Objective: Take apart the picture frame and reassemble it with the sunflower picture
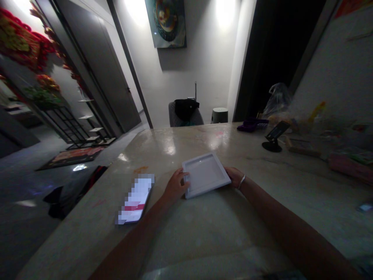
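A white rectangular frame (206,174) with a raised rim and a recessed pale panel is held just over the table, slightly tilted. My left hand (176,186) grips its left edge, fingers curled over the rim. At the right edge, my right hand (233,177) also has hold of it, with most of its fingers hidden under or behind the frame; a silver bracelet circles that wrist. To the left of my left forearm lies a phone (136,199) with a lit, blurred-out screen.
The pale glossy table (215,229) stretches ahead. On its right stand a black phone stand (274,137), a purple item (251,124), a small tray (303,147) and cluttered plastic bags (278,103). A chair (186,112) with dark cloth stands beyond the far edge.
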`<action>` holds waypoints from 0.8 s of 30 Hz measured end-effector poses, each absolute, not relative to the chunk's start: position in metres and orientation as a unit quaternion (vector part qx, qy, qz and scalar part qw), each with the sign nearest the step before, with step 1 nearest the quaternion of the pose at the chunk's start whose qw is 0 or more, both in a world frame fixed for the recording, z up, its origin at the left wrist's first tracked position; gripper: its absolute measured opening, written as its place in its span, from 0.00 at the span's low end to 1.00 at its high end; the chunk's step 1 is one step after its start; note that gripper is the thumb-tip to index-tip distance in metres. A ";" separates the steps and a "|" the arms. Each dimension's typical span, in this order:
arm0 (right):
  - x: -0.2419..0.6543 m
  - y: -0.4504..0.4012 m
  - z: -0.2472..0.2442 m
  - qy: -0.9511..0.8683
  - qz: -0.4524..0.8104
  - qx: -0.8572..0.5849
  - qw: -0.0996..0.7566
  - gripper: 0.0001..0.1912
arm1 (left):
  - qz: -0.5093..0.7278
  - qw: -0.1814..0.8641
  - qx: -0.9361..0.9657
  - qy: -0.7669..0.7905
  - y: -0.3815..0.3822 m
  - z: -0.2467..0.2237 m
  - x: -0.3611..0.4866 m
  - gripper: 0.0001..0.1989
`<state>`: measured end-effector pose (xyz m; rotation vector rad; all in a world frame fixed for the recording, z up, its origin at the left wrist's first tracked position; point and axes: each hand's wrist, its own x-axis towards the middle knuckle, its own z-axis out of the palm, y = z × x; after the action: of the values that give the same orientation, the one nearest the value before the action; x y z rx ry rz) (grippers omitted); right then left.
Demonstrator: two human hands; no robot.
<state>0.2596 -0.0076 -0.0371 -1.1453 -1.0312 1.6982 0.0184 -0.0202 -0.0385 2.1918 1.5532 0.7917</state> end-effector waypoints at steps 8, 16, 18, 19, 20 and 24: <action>0.269 -0.006 -0.036 -0.581 0.343 -0.645 0.358 0.16 | 0.296 0.158 0.773 0.539 -0.022 -0.030 0.015 0.10; 0.259 -0.015 -0.020 -0.631 0.338 -0.560 0.416 0.20 | 0.478 0.399 0.648 0.439 -0.021 -0.019 0.020 0.21; 0.255 -0.019 -0.016 -0.597 0.464 -0.479 0.445 0.25 | 0.498 0.498 0.603 0.375 -0.023 -0.016 0.023 0.26; 0.254 -0.021 -0.015 -0.583 0.517 -0.438 0.448 0.27 | 0.495 0.532 0.587 0.356 -0.024 -0.014 0.025 0.28; 0.253 -0.023 -0.015 -0.573 0.562 -0.400 0.443 0.28 | 0.490 0.557 0.574 0.347 -0.025 -0.012 0.026 0.29; 0.251 -0.023 -0.024 -0.563 0.646 -0.333 0.393 0.30 | 0.476 0.590 0.546 0.357 -0.025 -0.011 0.028 0.30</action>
<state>0.2510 -0.0232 -0.0238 -0.8454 -1.4284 1.6396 0.0278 -0.0246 -0.0114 1.2710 0.8311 1.1081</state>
